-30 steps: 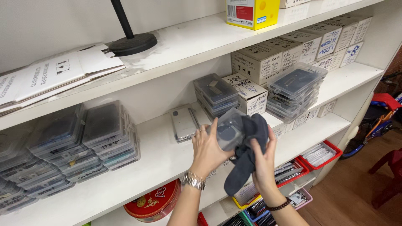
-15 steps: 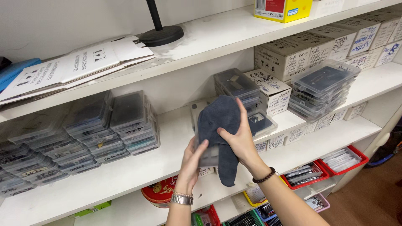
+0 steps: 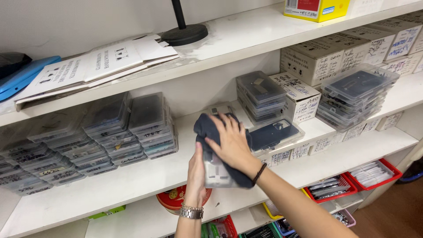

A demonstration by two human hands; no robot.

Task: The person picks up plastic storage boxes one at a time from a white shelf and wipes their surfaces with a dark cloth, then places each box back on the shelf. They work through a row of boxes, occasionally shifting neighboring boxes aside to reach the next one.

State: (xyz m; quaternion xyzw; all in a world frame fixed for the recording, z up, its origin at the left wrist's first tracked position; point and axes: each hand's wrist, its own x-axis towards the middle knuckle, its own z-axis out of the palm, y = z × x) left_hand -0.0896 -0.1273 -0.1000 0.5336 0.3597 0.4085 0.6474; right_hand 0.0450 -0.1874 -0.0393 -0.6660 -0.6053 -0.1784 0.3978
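Observation:
My left hand (image 3: 196, 176) grips a clear plastic case (image 3: 217, 172) from below, its thumb on the case's left edge. A dark blue cloth (image 3: 207, 128) is draped over the case. My right hand (image 3: 231, 143) lies flat on top of the cloth, pressing it against the case. Both hands are in front of the middle white shelf (image 3: 145, 180). A second clear case with a dark insert (image 3: 275, 133) lies on that shelf just right of my hands.
Stacks of clear cases (image 3: 150, 123) fill the shelf's left side; more stacks (image 3: 260, 94) and white cardboard boxes (image 3: 297, 99) stand to the right. The top shelf holds papers (image 3: 101, 64), a black round stand base (image 3: 184, 34) and a yellow box (image 3: 316, 8). Red trays (image 3: 374, 174) sit lower down.
The cloth-covered case has moved from upright in front of the shelf to lower and flatter. My right hand now lies on top of the cloth rather than holding its side.

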